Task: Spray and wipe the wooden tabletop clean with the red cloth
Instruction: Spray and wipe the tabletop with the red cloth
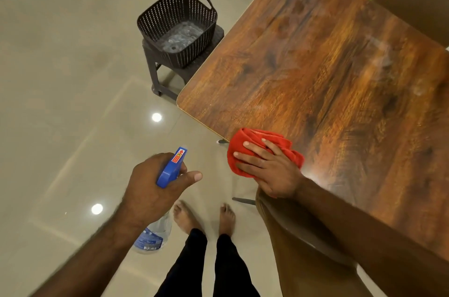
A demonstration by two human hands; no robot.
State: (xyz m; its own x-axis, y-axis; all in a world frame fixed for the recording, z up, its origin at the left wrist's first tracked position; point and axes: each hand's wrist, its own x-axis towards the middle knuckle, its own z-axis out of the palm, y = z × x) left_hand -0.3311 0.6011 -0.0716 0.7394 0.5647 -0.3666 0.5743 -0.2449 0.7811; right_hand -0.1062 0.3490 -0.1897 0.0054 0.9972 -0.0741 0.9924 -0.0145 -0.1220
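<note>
The soft, crumpled red cloth (257, 141) lies at the near edge of the glossy wood-grain tabletop (328, 77), pinned under your right hand (269, 172), fingers spread flat. Expect it to be light and limp and to bunch; keep the palm over its middle. Your left hand (150, 187) is curled round the neck of the clear, blue-headed plastic spray bottle (171, 167), held beside the table.
</note>
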